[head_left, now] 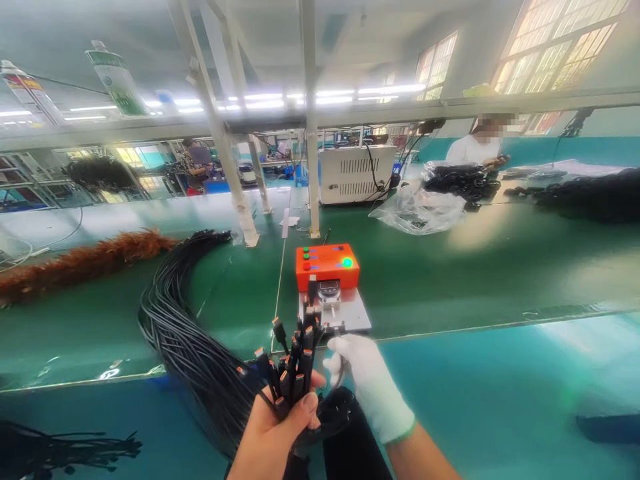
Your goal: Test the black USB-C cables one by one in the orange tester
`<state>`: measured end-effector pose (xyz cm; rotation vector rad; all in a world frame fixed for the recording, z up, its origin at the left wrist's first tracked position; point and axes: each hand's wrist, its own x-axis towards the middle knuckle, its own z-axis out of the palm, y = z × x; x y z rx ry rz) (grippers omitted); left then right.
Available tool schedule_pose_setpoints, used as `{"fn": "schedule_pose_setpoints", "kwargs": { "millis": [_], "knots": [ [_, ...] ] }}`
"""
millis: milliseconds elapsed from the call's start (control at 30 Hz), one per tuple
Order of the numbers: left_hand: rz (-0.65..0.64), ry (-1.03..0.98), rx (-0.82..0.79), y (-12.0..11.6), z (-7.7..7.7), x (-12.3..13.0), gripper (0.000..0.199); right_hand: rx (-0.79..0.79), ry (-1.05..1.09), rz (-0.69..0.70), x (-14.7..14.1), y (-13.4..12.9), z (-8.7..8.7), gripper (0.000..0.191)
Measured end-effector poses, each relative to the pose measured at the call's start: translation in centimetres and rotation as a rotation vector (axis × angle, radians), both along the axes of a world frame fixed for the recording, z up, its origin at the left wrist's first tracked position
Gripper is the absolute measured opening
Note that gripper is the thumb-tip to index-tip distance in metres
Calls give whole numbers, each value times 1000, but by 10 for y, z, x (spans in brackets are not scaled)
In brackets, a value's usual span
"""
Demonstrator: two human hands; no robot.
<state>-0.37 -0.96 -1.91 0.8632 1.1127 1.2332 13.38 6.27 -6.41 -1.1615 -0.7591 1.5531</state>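
My bare left hand [287,417] is wrapped round a bunch of black USB cables [295,367], their plugs fanned upward with orange inside the tips. In a white glove, my right hand [360,373] pinches a single black cable [341,370] at the front of a small metal test fixture [350,310]. The cable's end meets the fixture, though the fingers partly hide the join. Behind the fixture sits an orange box [327,263] with coloured buttons and one lit green light. A small round gauge [329,290] is mounted in front of the box.
A long bundle of black cables [175,313] hangs over the bench edge at left, near a brown-orange bundle [90,263]. Metal posts [311,133] rise behind the orange box. Beyond are a white metal cabinet [356,175], a plastic bag [420,207] and a seated person [477,147].
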Motion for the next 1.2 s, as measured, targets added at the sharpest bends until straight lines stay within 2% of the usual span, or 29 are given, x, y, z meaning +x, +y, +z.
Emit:
{"fn": "schedule_pose_setpoints", "kwargs": {
  "millis": [267,567,800,933,1033,1133,1200],
  "knots": [
    [-11,-25,-11,1,-2,0,30,30,55,-57,-4,5,-3,18],
    [-11,-32,5,3,-2,1,30,32,74,-31,-2,4,-5,27],
    [0,-39,72,1,8,2,27,95,7,34,2,-1,9,22],
    [7,-56,77,-2,15,2,25,62,-68,87,9,-5,3,23],
    [37,-66,69,-2,17,2,22,20,-95,74,13,-10,-4,27],
    [60,-36,96,-3,18,4,18,34,-13,42,15,-16,-7,30],
    [57,-16,104,-4,17,5,17,44,158,5,14,-19,-6,37]
  ]
}}
